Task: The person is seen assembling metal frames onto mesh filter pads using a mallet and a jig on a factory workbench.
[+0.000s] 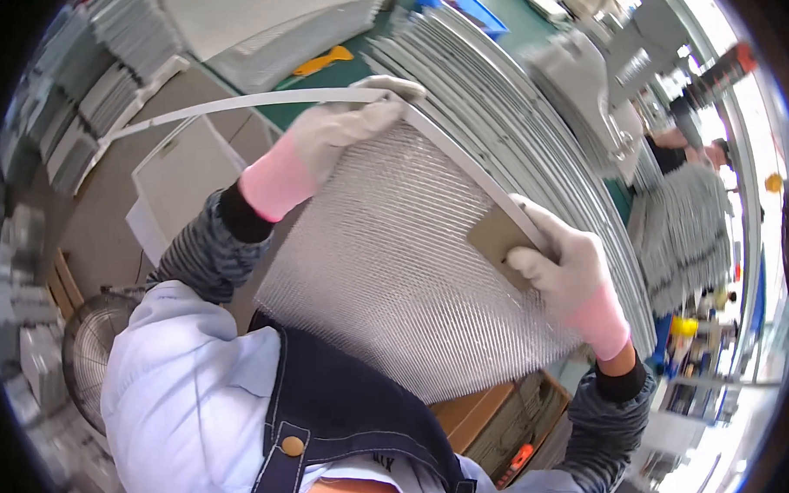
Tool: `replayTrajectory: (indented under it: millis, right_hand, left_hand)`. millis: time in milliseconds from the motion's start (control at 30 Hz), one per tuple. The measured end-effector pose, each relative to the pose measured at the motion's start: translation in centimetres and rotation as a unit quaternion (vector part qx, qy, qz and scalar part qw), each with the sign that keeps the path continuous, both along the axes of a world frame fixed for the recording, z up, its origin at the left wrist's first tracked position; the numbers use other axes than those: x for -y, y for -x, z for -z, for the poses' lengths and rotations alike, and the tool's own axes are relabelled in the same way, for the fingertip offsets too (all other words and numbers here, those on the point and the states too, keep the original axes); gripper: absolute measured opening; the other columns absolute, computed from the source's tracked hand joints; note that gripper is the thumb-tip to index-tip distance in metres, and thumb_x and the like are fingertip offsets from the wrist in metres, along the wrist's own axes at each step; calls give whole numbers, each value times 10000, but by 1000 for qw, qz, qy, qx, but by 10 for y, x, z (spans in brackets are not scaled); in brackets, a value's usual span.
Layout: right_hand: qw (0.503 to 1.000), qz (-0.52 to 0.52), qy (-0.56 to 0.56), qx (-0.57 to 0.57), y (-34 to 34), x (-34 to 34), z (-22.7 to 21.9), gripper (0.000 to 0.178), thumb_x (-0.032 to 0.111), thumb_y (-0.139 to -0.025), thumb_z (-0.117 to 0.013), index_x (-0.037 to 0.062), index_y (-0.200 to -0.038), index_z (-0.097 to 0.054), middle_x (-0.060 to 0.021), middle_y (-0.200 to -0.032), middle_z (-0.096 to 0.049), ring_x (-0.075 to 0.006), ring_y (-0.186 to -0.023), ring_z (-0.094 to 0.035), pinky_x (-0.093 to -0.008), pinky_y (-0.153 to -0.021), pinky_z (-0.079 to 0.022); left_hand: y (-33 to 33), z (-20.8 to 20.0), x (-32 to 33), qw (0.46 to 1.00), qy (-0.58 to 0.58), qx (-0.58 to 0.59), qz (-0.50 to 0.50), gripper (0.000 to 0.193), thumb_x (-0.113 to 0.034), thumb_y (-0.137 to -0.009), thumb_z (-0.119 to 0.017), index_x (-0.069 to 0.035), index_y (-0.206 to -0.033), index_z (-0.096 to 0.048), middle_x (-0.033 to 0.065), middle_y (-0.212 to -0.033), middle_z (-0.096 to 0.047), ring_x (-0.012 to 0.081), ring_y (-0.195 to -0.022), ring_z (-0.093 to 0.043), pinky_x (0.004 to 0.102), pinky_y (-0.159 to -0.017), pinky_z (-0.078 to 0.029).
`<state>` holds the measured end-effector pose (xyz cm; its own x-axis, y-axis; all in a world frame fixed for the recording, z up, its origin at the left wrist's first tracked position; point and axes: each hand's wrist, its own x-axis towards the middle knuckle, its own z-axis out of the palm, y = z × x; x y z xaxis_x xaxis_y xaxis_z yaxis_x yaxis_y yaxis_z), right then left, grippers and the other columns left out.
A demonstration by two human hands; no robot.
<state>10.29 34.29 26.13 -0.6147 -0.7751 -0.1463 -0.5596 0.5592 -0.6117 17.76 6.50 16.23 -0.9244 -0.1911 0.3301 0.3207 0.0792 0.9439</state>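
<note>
The dark apron [361, 413] and pale blue shirt [178, 384] of the worker sit nearest, and just beyond them a silvery mesh sheet [386, 247] is held up, tilted, in front of the chest. The left hand [343, 131], gloved in white with a pink cuff, pinches the sheet's top corner together with a white strip [250, 101] that trails off to the left. The right hand [569, 262] grasps the sheet's edge farther down, its thumb against a flat brown plate [496, 234] lying on the mesh.

Past the sheet I see a green tabletop [526, 23] carrying a long row of grey slats [493, 95], an orange knife [323, 60] and a blue tray [489, 19]. Grey panels [135, 29] are stacked over on the left; a round fan [94, 353] stands low on that side, and a cardboard box [470, 415] lies below the sheet.
</note>
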Motion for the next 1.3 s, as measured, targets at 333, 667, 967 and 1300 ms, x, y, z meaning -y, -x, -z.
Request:
replayTrajectory:
  millis: [333, 667, 967, 1300]
  right_hand:
    - [995, 71, 57, 51, 3, -6, 10, 464, 56, -834, -616, -34, -1286, -562, -79, -967, -691, -78, -879, -604, -238, -814, -496]
    - [984, 144, 87, 54, 13, -27, 21, 484, 15, -826, -581, -68, -1300, -534, -95, -1018, -682, -81, -884, -618, -219, -815, -495]
    - [975, 141, 109, 136, 61, -30, 55, 461, 37, -877, -608, -78, -1314, -511, -89, -1132, -643, -90, -962, -588, -230, -890, -476]
    - [986, 33, 34, 159, 83, 9, 85, 393, 169, -881, -625, -24, -1223, -611, -56, -942, -683, -122, -824, -603, -255, -785, -498]
  left_hand:
    - [-38, -58, 39, 731, 576, -315, -188, 201, -180, -746, -760, -17, -843, -693, 86, -759, -678, 221, -657, -660, 305, -587, -530]
    - [28, -35, 23, 968, 100, 174, 150, 200, -210, -853, -705, -13, -857, -679, -27, -714, -607, 45, -662, -544, 230, -618, -449]
    - [-82, 103, 17, 922, -119, 338, 144, 185, -81, -852, -685, 17, -1008, -682, -37, -881, -667, 28, -817, -568, 225, -762, -479]
    - [-87, 120, 30, 942, 14, 230, 244, 253, -73, -927, -516, 26, -1158, -545, 89, -1049, -612, 156, -943, -566, 295, -858, -466]
